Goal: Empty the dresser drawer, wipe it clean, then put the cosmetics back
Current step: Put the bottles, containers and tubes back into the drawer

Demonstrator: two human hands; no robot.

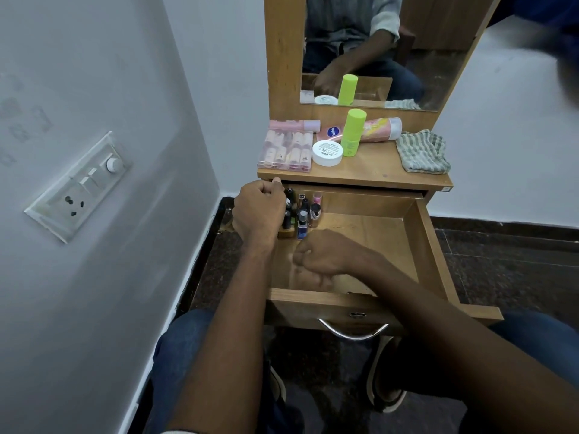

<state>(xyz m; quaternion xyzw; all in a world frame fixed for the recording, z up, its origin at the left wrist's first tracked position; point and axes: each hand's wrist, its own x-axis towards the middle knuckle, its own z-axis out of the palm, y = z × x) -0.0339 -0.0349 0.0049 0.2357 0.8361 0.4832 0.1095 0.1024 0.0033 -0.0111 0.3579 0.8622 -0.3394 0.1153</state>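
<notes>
The drawer (pixel 416 245) was pulled open. The left hand (pixel 258 208) curled around small bottles in the wooden holder (pixel 286 231) at the drawer's 10 o'clock corner. The right hand (pixel 316 255) was blurry, fingers curled, holding nothing I could see. On the bench (pixel 369 170), a green bottle (pixel 353 133) stood at 12 o'clock and a striped cloth (pixel 423 150) lay at 2 o'clock.

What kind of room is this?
Probably a bedroom or dressing corner at home: a wooden dresser with a mirror, cosmetics such as a green bottle on top, and an open drawer of small bottles.
</notes>
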